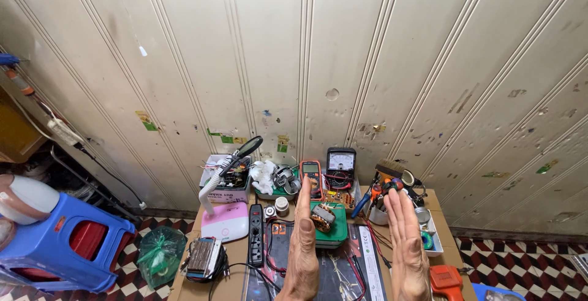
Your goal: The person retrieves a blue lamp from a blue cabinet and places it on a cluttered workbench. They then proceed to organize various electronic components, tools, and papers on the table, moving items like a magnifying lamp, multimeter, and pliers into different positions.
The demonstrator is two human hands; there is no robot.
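Hands stretch out flat over the cluttered workbench [236, 279], holding nothing. Left hand [302, 255] stands edge-up, fingers straight and pressed together, its tips near a small transformer [322, 217] on a green board [335, 232]. Right hand [405, 246] lies palm-left, fingers straight and close together, just in front of a cup of pliers [381, 195]. Orange multimeter [311, 176] and black meter [340, 166] stand by the wall behind.

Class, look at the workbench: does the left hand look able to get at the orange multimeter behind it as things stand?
Probably yes. The left hand is flat, open and empty, its fingertips pointing at the orange multimeter. Only a small transformer on the green board lies just beside that path.
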